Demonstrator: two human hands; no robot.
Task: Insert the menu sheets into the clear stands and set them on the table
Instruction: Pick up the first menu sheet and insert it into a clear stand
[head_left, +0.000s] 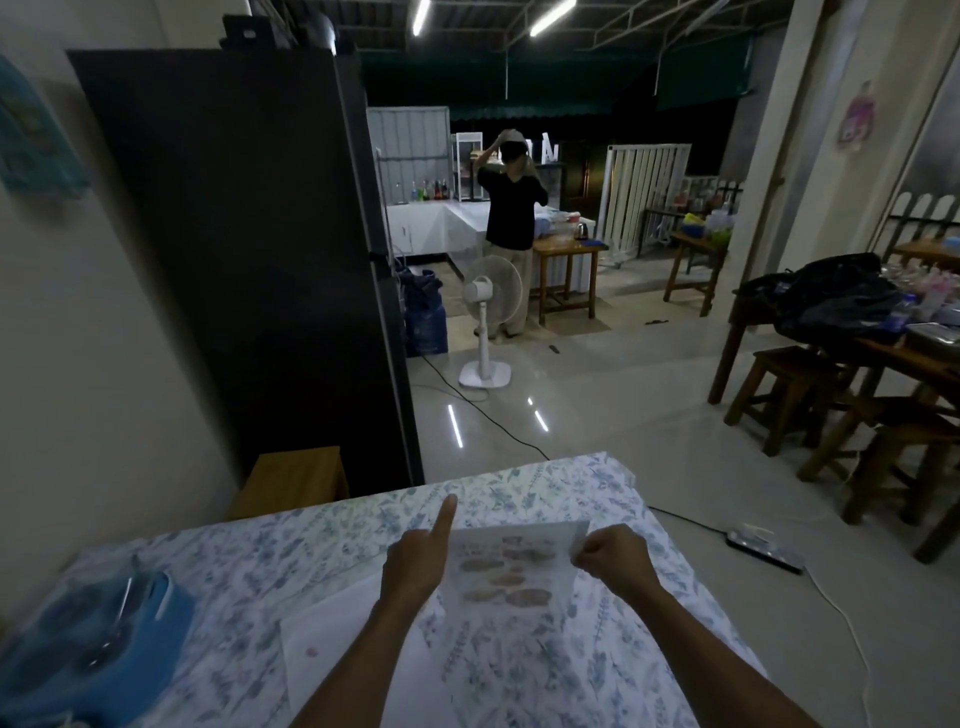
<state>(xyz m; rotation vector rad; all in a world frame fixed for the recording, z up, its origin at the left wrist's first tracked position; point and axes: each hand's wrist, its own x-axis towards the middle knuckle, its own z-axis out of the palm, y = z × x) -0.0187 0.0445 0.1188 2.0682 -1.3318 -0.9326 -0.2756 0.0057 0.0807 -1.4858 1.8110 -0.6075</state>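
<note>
A printed menu sheet (511, 569) with food pictures is held up over the floral tablecloth (519, 670). My right hand (615, 558) pinches its right edge near the top corner. My left hand (421, 556) grips the sheet's left edge, with the index finger pointing straight out. A second white sheet (332, 644) lies flat on the cloth under my left forearm. Clear stands (124, 608) rest on a blue cloth (93, 665) at the left of the table, blurred.
A dark tall fridge (249, 249) stands to the left beyond the table, a wooden stool (296, 478) at its base. A person stands by a white floor fan (488, 306). A power strip (763, 548) and cables lie on the floor right. Wooden stools and a cluttered table (857, 364) are at right.
</note>
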